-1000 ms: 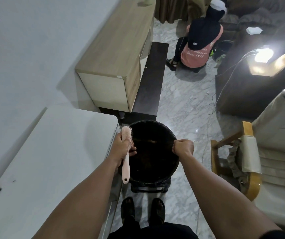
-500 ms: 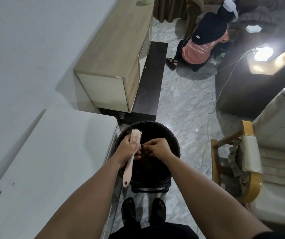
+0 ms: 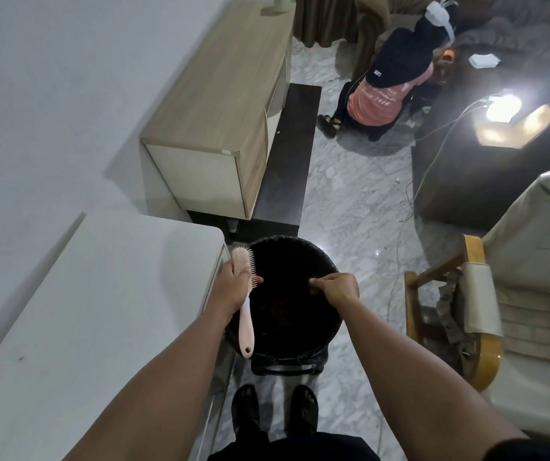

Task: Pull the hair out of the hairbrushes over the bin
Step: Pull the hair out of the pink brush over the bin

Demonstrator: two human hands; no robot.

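Observation:
My left hand (image 3: 233, 287) grips a pink hairbrush (image 3: 246, 306) around its neck, at the left rim of the round black bin (image 3: 325, 331). The bristles face right, towards the bin's opening, and the handle points down towards me. My right hand (image 3: 336, 289) hovers over the middle of the bin with fingertips pinched together. Whether a strand of hair is between them is too small and dark to tell. The two hands are about a hand's width apart.
A white table (image 3: 83, 327) stands at my left, touching the bin. Beyond the bin are a dark low bench (image 3: 286, 168) and a wooden cabinet (image 3: 220, 104). A cream armchair with wooden arms (image 3: 480, 314) sits at right. A person (image 3: 386, 84) crouches at the far side by a bright lamp (image 3: 503, 108).
My right hand, which was at the brush's bristles half a second ago, has pulled away to the right over the bin. The brush has stayed at the bin's left rim.

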